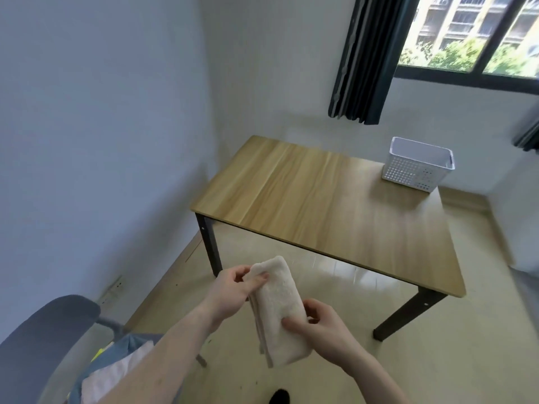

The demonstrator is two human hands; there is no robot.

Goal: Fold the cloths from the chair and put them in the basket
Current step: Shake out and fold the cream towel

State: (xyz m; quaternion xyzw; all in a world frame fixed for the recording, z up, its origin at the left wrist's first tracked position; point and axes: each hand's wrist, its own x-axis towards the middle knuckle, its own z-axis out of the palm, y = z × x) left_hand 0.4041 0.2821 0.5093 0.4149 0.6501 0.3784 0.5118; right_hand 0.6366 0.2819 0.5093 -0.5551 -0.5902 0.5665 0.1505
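A cream cloth point(277, 310), folded into a long narrow strip, hangs in the air in front of me above the floor. My left hand point(233, 290) pinches its upper end. My right hand point(320, 325) grips its lower middle, thumb on top. At the bottom left stands a dark blue chair point(43, 339) with more cloths point(116, 371) piled on its seat: blue, white and a bit of yellow. A white perforated basket point(417, 167) sits on the far right corner of the wooden table point(320, 205); what lies inside it is hidden.
The table stands on black legs point(210, 243) ahead of me, with pale floor between it and my hands. White walls close the left and back. A dark curtain point(367, 59) hangs beside a window at the top right. A wall socket point(115, 287) sits low on the left.
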